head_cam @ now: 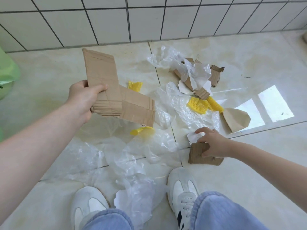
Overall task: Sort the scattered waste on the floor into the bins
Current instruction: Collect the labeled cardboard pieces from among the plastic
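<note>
My left hand (83,99) grips a large bent piece of brown cardboard (114,93), held above the floor. My right hand (211,142) is down at the floor, fingers closed on a small brown cardboard scrap (198,154) and touching a crumpled white paper (192,136). Clear plastic film (126,156) lies spread over the tiles in front of me. Yellow foam net pieces (198,105) lie among it. A pile of torn cardboard and plastic (192,73) sits farther back near the wall.
A green bin (7,72) shows at the left edge. A folded brown paper piece (235,119) lies to the right. My two white shoes (181,188) stand at the bottom, with plastic and white paper between them. A tiled wall (149,19) closes the far side.
</note>
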Available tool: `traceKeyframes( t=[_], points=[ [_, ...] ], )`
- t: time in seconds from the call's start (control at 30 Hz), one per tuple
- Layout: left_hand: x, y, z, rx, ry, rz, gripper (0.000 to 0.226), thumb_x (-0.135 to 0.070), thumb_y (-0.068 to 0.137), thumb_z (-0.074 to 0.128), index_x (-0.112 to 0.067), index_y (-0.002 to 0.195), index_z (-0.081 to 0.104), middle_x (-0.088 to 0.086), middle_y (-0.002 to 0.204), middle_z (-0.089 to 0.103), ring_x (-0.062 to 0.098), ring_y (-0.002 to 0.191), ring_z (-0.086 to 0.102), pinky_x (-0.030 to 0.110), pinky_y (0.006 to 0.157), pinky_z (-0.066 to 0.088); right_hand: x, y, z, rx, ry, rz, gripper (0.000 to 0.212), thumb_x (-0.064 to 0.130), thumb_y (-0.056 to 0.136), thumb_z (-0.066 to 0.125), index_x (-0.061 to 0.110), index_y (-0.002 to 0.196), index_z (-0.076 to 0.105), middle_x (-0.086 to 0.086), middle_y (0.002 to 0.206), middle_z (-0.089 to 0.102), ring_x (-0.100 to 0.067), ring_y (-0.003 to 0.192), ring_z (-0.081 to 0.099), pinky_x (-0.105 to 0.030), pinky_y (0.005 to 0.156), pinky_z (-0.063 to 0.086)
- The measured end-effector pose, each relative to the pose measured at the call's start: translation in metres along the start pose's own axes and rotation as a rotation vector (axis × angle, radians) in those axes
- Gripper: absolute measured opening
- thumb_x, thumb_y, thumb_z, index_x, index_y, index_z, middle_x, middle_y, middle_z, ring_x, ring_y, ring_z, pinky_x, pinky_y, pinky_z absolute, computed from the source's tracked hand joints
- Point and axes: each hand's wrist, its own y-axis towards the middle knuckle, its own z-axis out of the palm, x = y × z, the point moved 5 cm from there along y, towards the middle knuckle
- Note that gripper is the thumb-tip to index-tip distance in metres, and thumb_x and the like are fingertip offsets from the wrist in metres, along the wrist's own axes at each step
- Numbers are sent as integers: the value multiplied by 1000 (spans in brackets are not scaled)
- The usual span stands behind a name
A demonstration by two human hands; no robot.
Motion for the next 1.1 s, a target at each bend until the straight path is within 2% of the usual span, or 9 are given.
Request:
traceKeyframes(
  t=[0.17,0.3,0.4,0.5,0.63,0.77,0.87,0.97,1.1],
  points=[
    [9,-5,12,56,-42,-33,22,-10,78,73,-16,98,65,2,91,70,16,75,68,24,58,53,7,9,-3,-21,8,0,31,25,68,75,22,98,70,5,140,31,-31,119,34,-36,100,34],
    [19,-10,20,86,-51,-75,23,-8,79,73,-15,97,62,3,92,70,14,73,68,23,52,55,26,14,-5,14,-16,-33,33,25,72,74,16,103,69,5,118,42,-24,106,36,-27,86,31],
    [24,-12,21,94,-55,-99,30,-6,78,74,-11,104,61,5,95,69,15,73,68,23,50,55,34,18,-2,46,-14,-22,28,27,70,73,13,94,68,-2,110,56,-22,104,36,-34,86,39],
    [28,-13,17,92,-62,-132,44,-6,77,74,-10,117,57,6,101,69,18,77,68,26,56,53,44,18,-12,30,11,-7,24,26,72,72,10,89,67,-7,104,63,-22,99,47,-34,76,38],
    [27,-9,6,67,-93,-154,57,-6,77,75,-14,128,50,6,107,68,19,79,68,32,62,55,61,12,-54,-75,191,5,24,20,76,73,8,97,68,-7,92,65,-17,78,56,-24,61,43],
    [22,-7,-15,-5,-172,-161,67,-5,77,74,-19,134,43,1,105,67,18,82,67,32,58,51,81,11,-94,-211,422,-9,19,18,77,75,8,92,69,-7,83,68,-26,81,63,-33,68,49],
    [20,-11,-33,-21,-178,-159,53,-1,77,73,-16,124,53,3,104,69,19,81,68,31,58,52,106,14,-112,-264,633,-46,19,18,79,73,8,95,69,-13,92,71,-27,83,67,-37,72,53],
    [19,-17,-53,-17,-152,-142,34,4,77,70,-15,104,64,8,104,71,21,83,69,33,66,55,139,22,-116,-247,808,-94,15,15,83,70,11,97,69,-9,92,72,-17,75,66,-28,67,53],
    [15,-26,-87,-85,-243,-94,29,9,79,66,-14,97,64,6,96,71,18,79,69,29,63,57,183,34,-107,-91,1011,-138,17,8,85,67,9,101,69,-11,98,74,-26,91,71,-44,86,57]
  ],
)
